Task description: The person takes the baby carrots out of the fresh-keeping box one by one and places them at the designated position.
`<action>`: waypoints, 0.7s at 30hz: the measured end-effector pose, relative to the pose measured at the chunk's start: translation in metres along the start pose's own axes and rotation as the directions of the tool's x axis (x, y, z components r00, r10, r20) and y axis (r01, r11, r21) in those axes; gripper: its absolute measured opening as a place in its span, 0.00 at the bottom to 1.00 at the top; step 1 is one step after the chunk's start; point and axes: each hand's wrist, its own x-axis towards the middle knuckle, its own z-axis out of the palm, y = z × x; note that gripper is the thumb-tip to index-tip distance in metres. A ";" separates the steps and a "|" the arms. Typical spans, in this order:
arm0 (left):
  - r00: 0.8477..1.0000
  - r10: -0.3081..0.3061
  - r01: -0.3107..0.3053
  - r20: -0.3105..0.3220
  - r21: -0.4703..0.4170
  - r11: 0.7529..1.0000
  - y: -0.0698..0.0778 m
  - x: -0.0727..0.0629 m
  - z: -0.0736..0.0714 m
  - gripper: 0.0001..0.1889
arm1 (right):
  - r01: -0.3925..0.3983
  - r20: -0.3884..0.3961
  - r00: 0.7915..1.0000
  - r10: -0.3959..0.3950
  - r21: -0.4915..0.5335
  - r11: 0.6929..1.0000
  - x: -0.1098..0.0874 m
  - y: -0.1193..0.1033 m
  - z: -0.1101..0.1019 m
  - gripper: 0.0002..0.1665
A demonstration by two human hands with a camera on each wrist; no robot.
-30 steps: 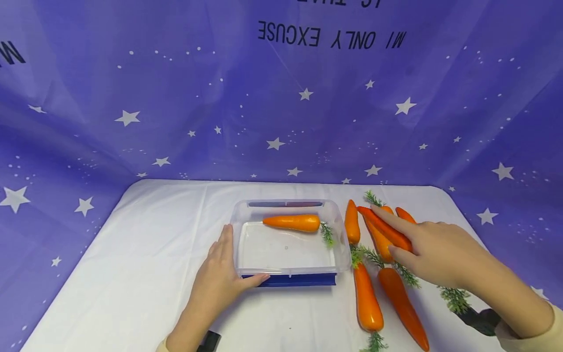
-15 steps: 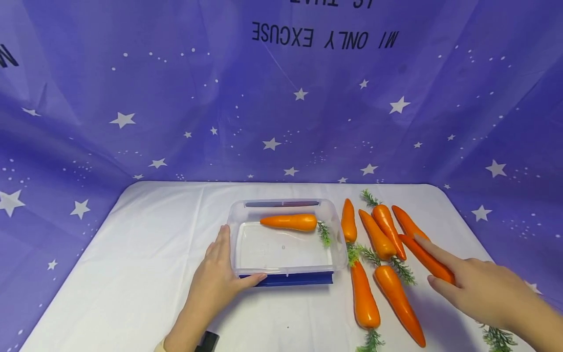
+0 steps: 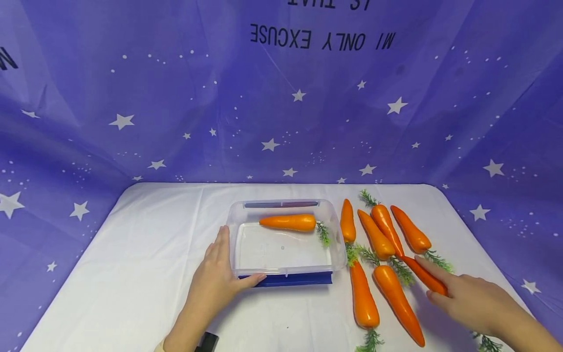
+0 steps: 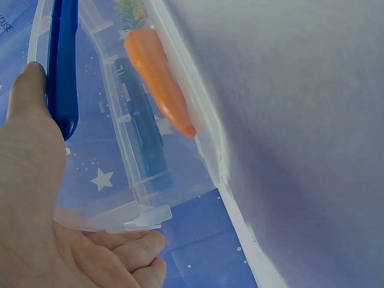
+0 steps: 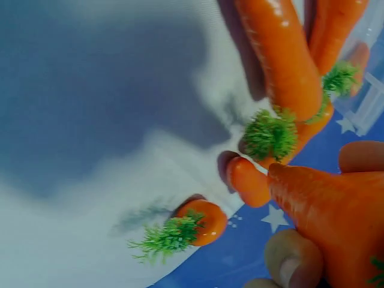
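Note:
My left hand (image 3: 213,274) holds the corner of a clear plastic container (image 3: 264,252), fingers along its left wall and thumb on the blue front latch (image 3: 294,279). Inside the container lies one orange toy carrot (image 3: 288,222) with a green leafy top, also visible through the plastic in the left wrist view. On the right, my right hand (image 3: 477,298) pinches another carrot (image 3: 424,275) between thumb and fingers. Its tip points away and to the left, close to the tip of a carrot (image 3: 384,220) on the table. The hand covers its thick end.
Several carrots lie right of the container, among them one (image 3: 398,305) at the front, one (image 3: 364,298) beside it and one (image 3: 411,229) at the far right. White cloth (image 3: 132,254) covers the table. A purple star-patterned curtain (image 3: 198,98) rises behind it.
My right hand has moved the pinched carrot toward me and to the right, from above the other carrots to their right side. My left hand stays on the container.

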 end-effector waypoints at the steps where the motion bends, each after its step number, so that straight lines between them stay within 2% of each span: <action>1: 1.000 0.001 -0.001 -0.001 0.000 1.000 0.000 0.000 0.000 0.73 | 0.001 0.000 1.000 -0.001 -0.004 1.000 0.001 0.001 0.001 0.46; 10: 1.000 -0.001 0.001 0.000 0.001 1.000 -0.001 -0.001 -0.001 0.74 | -0.024 0.056 0.998 0.023 0.016 1.000 0.010 0.007 0.012 0.46; 21: 1.000 -0.008 0.008 0.006 -0.006 1.000 0.000 0.000 -0.001 0.73 | -0.022 0.084 0.996 0.020 0.026 0.999 0.019 0.011 0.024 0.47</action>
